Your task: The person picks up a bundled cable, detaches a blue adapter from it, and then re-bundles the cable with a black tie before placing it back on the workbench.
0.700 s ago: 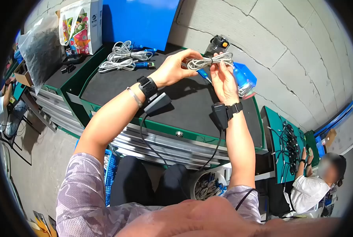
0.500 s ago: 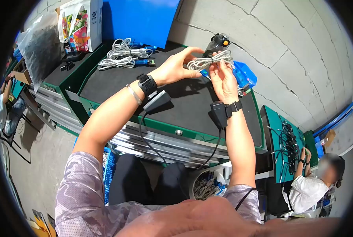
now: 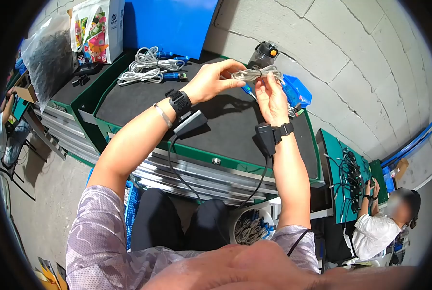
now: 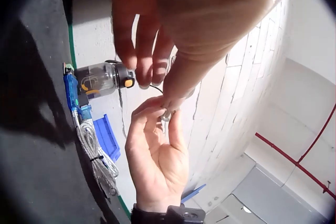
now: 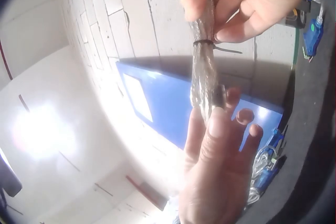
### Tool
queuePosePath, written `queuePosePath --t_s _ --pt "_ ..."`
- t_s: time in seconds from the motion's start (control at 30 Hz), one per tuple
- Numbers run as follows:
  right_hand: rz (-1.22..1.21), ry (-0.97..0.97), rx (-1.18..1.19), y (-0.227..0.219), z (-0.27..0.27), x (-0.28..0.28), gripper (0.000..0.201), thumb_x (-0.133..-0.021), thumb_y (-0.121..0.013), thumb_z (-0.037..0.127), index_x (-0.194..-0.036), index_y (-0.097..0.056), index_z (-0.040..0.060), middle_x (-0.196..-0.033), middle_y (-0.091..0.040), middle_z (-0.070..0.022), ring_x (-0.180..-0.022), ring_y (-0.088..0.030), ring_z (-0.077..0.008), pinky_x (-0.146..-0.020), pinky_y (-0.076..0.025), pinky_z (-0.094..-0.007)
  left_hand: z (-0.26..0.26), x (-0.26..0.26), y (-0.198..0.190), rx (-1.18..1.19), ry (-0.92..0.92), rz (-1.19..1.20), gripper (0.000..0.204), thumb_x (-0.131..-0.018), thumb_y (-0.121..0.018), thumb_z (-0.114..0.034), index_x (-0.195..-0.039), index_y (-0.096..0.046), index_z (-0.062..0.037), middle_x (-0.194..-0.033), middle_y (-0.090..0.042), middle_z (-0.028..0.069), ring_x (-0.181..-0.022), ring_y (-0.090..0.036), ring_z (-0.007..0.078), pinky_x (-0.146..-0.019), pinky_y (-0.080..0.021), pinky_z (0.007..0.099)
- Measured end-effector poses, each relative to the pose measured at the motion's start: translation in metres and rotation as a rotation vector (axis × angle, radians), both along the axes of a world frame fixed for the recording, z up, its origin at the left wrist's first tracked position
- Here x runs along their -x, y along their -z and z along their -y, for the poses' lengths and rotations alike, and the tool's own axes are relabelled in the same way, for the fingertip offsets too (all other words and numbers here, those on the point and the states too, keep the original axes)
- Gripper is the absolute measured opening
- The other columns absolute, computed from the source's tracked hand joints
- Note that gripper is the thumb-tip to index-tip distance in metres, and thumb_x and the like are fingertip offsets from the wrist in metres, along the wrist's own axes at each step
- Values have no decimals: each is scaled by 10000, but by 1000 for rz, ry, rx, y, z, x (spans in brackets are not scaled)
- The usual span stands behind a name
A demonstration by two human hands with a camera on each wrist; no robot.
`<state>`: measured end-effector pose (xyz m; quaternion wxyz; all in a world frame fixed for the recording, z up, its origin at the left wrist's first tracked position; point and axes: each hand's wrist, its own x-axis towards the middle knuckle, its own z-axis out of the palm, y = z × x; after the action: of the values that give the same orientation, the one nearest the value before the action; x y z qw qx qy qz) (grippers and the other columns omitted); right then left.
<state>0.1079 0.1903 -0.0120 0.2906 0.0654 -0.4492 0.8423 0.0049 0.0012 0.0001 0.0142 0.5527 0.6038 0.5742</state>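
**Tied cable coil in both hands, over far right of desk**

Held coil (image 3: 247, 75): grey cable, up off the desk (image 3: 134, 106), black tie (image 5: 203, 43) round its middle with a loose tail poking out. Left hand (image 3: 213, 81) pinches the left end thumb to finger, that grip nearly closed, other fingers bent and apart. Right hand (image 3: 274, 99) has the other part, thumb and fingers closed round the cable near the tie.

Step in hand looks like tidying or checking a bundled coil, tie already on. Next move probably calls for keeping the loops together, then putting it down; slack loops could slip out.

Further out: a spare coil (image 4: 97, 158) with blue plugs lies beside the blue tray (image 4: 107, 137), bottle (image 3: 262, 59) just past it. Two more coils (image 3: 141, 77) at far left.

Hard to see: the held coil's own plugs can't be made out; dark patch by left thumb unclear; right hand hides part of the spare coil in head view; right wrist view glary.
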Motion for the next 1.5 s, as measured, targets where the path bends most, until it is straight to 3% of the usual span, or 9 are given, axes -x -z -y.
queuePosePath --t_s 0.03,0.17,0.43,0.6,1.0,1.2,1.33,1.5 --pt "2 1 1 1 0 0 124 -933 -618 155 -1022 -585 75 -996 -634 -28 -917 -601 -120 -799 -511 -247 -1 0 3 -67 -16 -9 283 -913 -649 -222 -1111 -617 -22 -956 -668 31 -850 -617 96 -790 -504 264" --pt "63 8 -22 3 2 2 123 -920 -643 171 -978 -586 79 -892 -613 -10 -815 -588 -100 -731 -508 -216 -1 8 4 27 63 84 353 -977 -535 -349 -990 -640 -12 -826 -658 25 -759 -588 86 -720 -487 245" --pt "134 -14 59 2 5 2 143 -905 -669 206 -968 -606 94 -839 -625 10 -744 -583 -79 -657 -500 -217 -3 13 9 43 200 324 366 -1000 -488 -341 -1042 -626 -5 -825 -647 36 -732 -585 77 -710 -488 235" --pt "204 -71 -12 -4 11 -4 241 -903 -659 345 -968 -622 115 -799 -629 15 -703 -586 -70 -633 -494 -213 -1 13 7 24 253 441 372 -1001 -484 -348 -1085 -613 -10 -837 -653 43 -718 -587 72 -709 -489 229" --pt "189 -115 -34 -6 20 -3 410 -875 -623 513 -950 -607 110 -839 -616 -9 -700 -558 -102 -605 -469 -208 -3 25 14 -3 346 762 236 -993 -484 -272 -964 -594 -65 -766 -592 -10 -644 -527 66 -634 -454 224" --pt "183 -67 -54 -2 13 0 508 -883 -568 577 -1021 -580 88 -907 -614 -49 -742 -550 -124 -643 -474 -235 -4 26 16 6 354 815 233 -989 -464 -268 -942 -582 -73 -750 -579 -8 -642 -512 77 -644 -441 240" --pt "168 -83 -57 -3 13 -3 594 -930 -422 624 -1077 -562 66 -953 -612 -75 -768 -554 -147 -679 -474 -274 -5 29 17 25 370 849 227 -986 -464 -260 -943 -589 -75 -756 -586 -7 -645 -518 77 -646 -443 243" --pt "127 -100 -11 -3 11 -4 616 -957 -342 621 -1127 -547 65 -981 -606 -81 -775 -561 -157 -694 -473 -297 -7 32 21 128 248 845 217 -973 -489 -253 -944 -619 -83 -789 -608 -9 -665 -545 69 -651 -458 230"
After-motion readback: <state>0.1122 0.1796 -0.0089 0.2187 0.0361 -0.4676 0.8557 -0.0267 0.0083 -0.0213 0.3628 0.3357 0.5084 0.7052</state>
